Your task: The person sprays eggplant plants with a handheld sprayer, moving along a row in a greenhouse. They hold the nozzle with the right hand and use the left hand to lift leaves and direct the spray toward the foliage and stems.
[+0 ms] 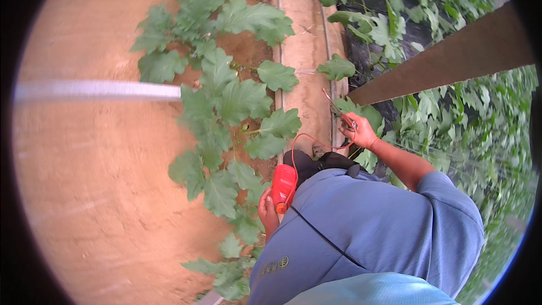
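My left hand (266,209) is low at my left side and holds a red plastic bottle (283,184) with an orange cap (281,208), which points back towards me. A thin red tube (311,135) runs from the bottle and loops across to my right hand (360,130). That hand grips a slim red wand-like tool (348,119) with a small metal part on it. The thin tip of the tool reaches forward, close to a green leaf (349,108) beside the path. My fingers partly cover the tool, so its exact kind is unclear.
Lobed-leaf plants, probably eggplants (241,101), line the left of a narrow path (302,51) with pipe-like edges. More plants (427,114) grow over black plastic film (417,34) at right. A brown post (444,55) slants in there. An earthen surface (106,156) and a pale bar (97,91) lie left.
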Motion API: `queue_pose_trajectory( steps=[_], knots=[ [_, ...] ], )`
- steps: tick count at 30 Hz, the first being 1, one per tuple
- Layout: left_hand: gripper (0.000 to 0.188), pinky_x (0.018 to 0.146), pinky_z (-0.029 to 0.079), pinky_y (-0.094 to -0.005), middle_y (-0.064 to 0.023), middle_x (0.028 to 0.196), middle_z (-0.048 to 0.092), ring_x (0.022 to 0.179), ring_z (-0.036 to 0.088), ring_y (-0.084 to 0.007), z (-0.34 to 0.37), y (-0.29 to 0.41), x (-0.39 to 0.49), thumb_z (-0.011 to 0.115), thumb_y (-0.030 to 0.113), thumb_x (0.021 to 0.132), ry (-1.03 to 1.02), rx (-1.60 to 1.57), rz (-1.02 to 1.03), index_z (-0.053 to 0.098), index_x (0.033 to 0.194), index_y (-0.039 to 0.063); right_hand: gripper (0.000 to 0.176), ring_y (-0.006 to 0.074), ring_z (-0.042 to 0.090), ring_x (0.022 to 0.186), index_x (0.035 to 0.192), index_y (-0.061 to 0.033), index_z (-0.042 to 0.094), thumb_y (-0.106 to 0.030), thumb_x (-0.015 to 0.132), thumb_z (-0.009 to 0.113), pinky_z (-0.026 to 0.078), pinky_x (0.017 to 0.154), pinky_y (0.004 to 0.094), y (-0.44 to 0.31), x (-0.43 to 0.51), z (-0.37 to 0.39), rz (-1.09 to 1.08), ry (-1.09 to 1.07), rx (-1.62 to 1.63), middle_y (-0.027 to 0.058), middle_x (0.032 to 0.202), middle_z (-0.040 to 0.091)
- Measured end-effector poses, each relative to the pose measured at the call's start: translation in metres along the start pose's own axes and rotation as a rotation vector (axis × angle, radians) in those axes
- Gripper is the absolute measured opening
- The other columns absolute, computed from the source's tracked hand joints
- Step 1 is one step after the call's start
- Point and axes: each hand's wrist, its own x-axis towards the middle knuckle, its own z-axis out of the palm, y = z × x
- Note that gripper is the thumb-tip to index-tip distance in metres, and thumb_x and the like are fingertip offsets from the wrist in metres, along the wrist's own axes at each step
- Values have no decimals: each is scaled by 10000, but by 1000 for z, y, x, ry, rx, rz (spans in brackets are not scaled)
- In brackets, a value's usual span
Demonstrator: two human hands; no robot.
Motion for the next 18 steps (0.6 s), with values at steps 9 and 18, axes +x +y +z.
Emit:
queue_pose_trajectory(
  steps=[9,18],
  knots=[
    [768,1302,351,-454,-205,1722,435,1577,454,-338,13,111,159,806,270,998,-400,505,354,482,1659,50,341,244,710,849,1173,-35,681,-185,907,832,582,831,387,-55,37,-53,196,267,6,123,954,733],
    [632,1261,417,-446,-194,1688,480,1537,501,-341,130,195,326,867,114,937,-648,587,452,583,1500,68,386,283,704,854,1204,-41,686,-177,882,851,570,826,402,-74,103,-83,279,343,-30,133,936,705]
  ],
)
